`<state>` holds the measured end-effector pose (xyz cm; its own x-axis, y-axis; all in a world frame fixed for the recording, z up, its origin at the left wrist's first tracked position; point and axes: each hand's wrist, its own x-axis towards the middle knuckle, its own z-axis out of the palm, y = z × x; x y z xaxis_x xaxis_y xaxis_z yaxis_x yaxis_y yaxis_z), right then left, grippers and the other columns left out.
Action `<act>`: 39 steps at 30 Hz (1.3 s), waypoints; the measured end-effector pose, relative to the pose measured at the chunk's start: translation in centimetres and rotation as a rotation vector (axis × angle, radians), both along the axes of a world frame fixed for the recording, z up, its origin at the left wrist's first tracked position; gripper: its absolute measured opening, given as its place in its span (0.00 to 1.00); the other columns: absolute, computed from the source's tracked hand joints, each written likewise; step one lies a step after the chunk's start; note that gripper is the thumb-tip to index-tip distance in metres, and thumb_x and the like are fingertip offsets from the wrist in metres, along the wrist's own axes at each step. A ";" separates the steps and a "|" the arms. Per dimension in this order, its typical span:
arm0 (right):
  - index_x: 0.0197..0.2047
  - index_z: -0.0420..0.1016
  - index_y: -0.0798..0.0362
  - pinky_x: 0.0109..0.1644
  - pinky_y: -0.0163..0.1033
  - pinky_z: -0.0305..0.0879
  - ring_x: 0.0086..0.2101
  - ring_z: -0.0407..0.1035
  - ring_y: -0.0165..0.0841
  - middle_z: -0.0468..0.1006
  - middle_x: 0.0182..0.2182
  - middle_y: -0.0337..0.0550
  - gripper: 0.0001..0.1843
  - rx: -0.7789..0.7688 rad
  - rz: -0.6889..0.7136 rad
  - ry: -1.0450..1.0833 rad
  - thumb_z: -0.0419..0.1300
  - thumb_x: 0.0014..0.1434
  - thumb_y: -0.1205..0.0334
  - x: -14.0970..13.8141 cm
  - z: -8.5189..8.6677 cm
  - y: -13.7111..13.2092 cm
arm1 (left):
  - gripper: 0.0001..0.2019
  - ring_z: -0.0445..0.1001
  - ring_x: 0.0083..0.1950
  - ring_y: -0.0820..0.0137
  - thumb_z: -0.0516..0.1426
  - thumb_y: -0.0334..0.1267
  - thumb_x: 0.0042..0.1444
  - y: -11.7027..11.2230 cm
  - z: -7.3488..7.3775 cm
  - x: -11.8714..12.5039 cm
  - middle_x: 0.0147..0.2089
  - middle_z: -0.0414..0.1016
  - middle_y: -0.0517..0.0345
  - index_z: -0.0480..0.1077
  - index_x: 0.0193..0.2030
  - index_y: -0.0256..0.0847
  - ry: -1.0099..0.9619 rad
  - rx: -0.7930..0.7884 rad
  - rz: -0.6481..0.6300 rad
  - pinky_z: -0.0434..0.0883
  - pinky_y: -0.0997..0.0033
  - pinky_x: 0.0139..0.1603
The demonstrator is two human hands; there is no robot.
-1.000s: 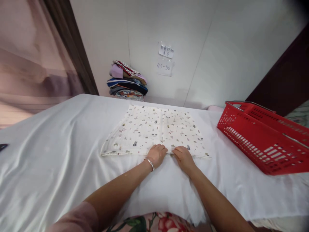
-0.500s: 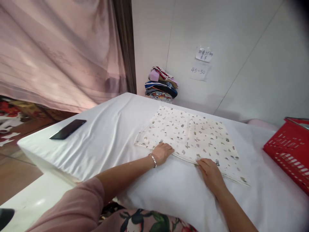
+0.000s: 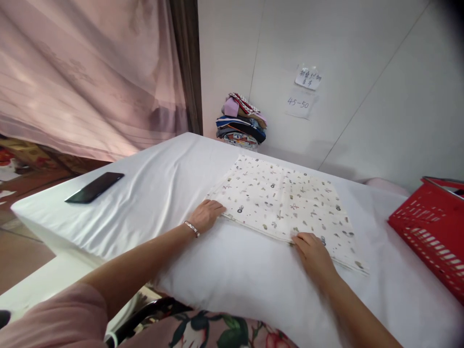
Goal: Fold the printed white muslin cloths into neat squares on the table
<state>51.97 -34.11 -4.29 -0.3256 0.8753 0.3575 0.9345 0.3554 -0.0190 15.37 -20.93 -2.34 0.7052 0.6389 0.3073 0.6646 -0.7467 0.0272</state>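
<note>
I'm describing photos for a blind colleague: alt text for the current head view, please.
A person's left hand and right hand touch the near edge of a patterned white cloth on a white-covered table. A black smartphone lies left, a red shopping basket right.

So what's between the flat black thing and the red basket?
The head view shows a white printed cloth, the left hand and right hand on its near edge, and white table cover stretching from it to the black thing and red basket.

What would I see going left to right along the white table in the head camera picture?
Flat black device → left hand → right hand → red basket.
</note>
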 end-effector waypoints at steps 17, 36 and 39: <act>0.45 0.71 0.52 0.39 0.42 0.63 0.37 0.64 0.37 0.72 0.38 0.49 0.17 0.065 0.046 0.056 0.45 0.60 0.68 -1.7 -1.8 1.4 | 0.20 0.66 0.52 0.68 0.49 0.25 0.49 0.1 -0.5 -1.4 0.49 0.71 0.55 0.68 0.48 0.43 -0.153 -0.163 0.062 0.62 0.63 0.55; 0.45 0.71 0.52 0.41 0.44 0.64 0.39 0.65 0.39 0.72 0.39 0.50 0.16 0.100 0.030 0.093 0.45 0.62 0.63 -1.9 -2.1 1.3 | 0.13 0.67 0.43 0.69 0.44 0.37 0.61 0.4 0.6 -1.6 0.38 0.72 0.54 0.69 0.36 0.40 -0.132 -0.092 0.058 0.62 0.66 0.47; 0.45 0.71 0.53 0.41 0.45 0.65 0.39 0.65 0.39 0.72 0.38 0.50 0.16 0.094 0.025 0.088 0.46 0.62 0.62 -1.8 -2.2 1.3 | 0.12 0.67 0.45 0.70 0.46 0.36 0.61 0.2 0.6 -2.1 0.40 0.72 0.55 0.70 0.36 0.41 -0.109 -0.130 0.018 0.61 0.67 0.48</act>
